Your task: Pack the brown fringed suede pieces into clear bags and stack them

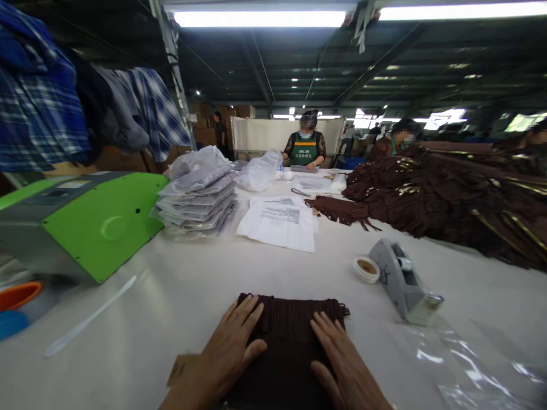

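Head view, left hand [222, 356] and right hand [342, 364], fingers spread flat on brown fringed fabric [288, 341], bagged stack [199, 199] beyond.

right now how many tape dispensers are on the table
1. The grey tape dispenser sits on the white table, right of the dark brown folded fabric under both hands, beside a small tape roll. Others could be hidden behind the brown garment pile.
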